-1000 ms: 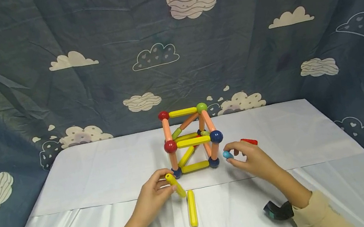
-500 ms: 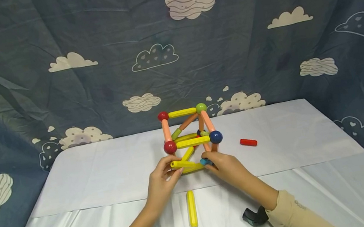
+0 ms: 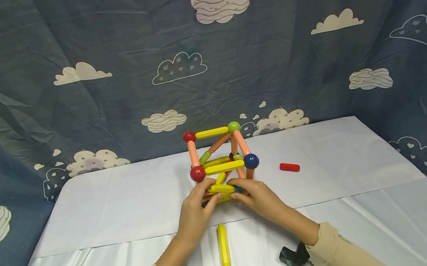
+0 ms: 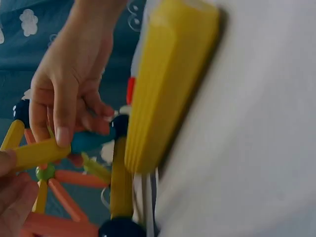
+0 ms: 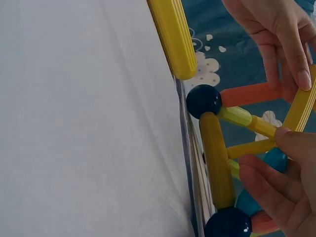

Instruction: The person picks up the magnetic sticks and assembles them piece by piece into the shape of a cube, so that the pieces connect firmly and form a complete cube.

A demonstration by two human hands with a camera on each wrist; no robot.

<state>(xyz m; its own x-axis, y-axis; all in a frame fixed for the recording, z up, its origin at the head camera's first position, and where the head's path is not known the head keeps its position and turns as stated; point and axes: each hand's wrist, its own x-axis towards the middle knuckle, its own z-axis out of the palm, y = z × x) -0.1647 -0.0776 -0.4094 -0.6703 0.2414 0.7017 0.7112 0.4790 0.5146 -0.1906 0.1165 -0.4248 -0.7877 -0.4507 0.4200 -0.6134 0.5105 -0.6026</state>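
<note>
A frame of rods and balls stands on the table; its front top yellow rod [image 3: 224, 167] joins a red ball [image 3: 197, 173] and a dark blue ball [image 3: 251, 161]. Before its lower front, my left hand [image 3: 193, 209] pinches a yellow rod [image 3: 222, 188]. My right hand [image 3: 259, 197] pinches a short light-blue rod [image 4: 91, 142], and its fingertips also touch the yellow rod's end. The two rods meet end to end in the left wrist view. Dark blue bottom balls [image 5: 203, 101] and a bottom yellow rod [image 5: 217, 160] are partly hidden by my hands in the head view.
A loose yellow rod [image 3: 224, 246] lies on the white cloth [image 3: 125, 210] in front of the frame. To the right lies a short red rod [image 3: 289, 167]. A dark cloud-patterned curtain [image 3: 116, 37] hangs behind the table. Black wrist devices [image 3: 294, 256] sit below both forearms.
My left hand has moved up and right with the yellow rod, turning it nearly level. My right hand has come left with the light-blue rod, and the two rods now meet.
</note>
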